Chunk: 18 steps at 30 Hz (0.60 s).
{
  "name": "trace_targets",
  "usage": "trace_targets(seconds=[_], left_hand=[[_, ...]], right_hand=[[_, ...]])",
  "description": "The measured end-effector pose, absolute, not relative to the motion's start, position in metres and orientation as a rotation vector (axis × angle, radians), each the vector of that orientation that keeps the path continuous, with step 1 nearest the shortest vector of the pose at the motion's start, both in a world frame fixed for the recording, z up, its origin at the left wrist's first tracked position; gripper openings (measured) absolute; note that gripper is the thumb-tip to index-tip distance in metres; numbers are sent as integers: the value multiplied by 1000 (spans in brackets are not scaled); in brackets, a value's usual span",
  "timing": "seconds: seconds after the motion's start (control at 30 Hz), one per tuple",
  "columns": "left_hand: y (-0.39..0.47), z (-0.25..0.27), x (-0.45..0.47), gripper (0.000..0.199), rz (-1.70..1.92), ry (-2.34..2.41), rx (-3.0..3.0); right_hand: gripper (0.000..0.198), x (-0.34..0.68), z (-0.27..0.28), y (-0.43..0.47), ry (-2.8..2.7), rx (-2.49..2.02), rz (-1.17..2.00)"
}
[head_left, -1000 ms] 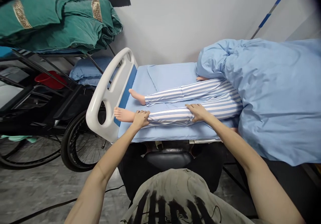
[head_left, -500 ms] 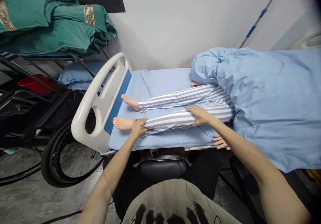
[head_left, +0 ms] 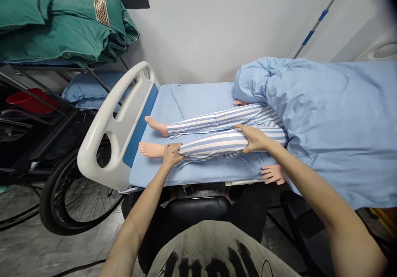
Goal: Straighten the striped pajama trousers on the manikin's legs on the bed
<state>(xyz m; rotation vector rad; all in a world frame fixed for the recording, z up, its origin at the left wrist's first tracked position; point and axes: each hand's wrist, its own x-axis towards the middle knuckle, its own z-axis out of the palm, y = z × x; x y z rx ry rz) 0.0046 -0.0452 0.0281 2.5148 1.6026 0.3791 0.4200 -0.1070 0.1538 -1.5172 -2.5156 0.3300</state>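
A manikin in blue-and-white striped trousers [head_left: 214, 142] lies on a bed [head_left: 198, 173] with a light blue sheet. My left hand [head_left: 172, 154] is wrapped around the ankle of its near leg, just behind the bare foot [head_left: 151, 149]. Higher up that same leg, my right hand [head_left: 254, 138] curls over the striped cloth around the knee or lower thigh, thumb and fingers on opposite sides. The far leg lies straight, its foot [head_left: 156, 126] resting on the sheet. A light blue quilt [head_left: 328, 132] hides the manikin's upper body. One manikin hand [head_left: 273, 174] pokes out below it.
A white footboard [head_left: 118, 124] closes the bed's left end. Beside it stand a wheelchair wheel [head_left: 82, 198] and a rack with green folded bedding [head_left: 77, 28] and a red basin [head_left: 32, 101]. The wall runs behind; a black chair [head_left: 198, 208] is in front of me.
The near leg has risen slightly and shifted a little away from the footboard, with both my hands still on it. Its trouser cloth now hangs loose beneath. The view has shifted slightly.
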Motion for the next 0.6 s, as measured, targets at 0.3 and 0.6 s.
trace_targets(seconds=[0.3, 0.6], left_hand=[[-43, 56, 4, 44, 305, 1570, 2571], [-44, 72, -19, 43, 310, 1595, 2652]], right_hand=[[104, 418, 152, -108, -2508, -1525, 310], [102, 398, 124, -100, -2572, -1535, 209]])
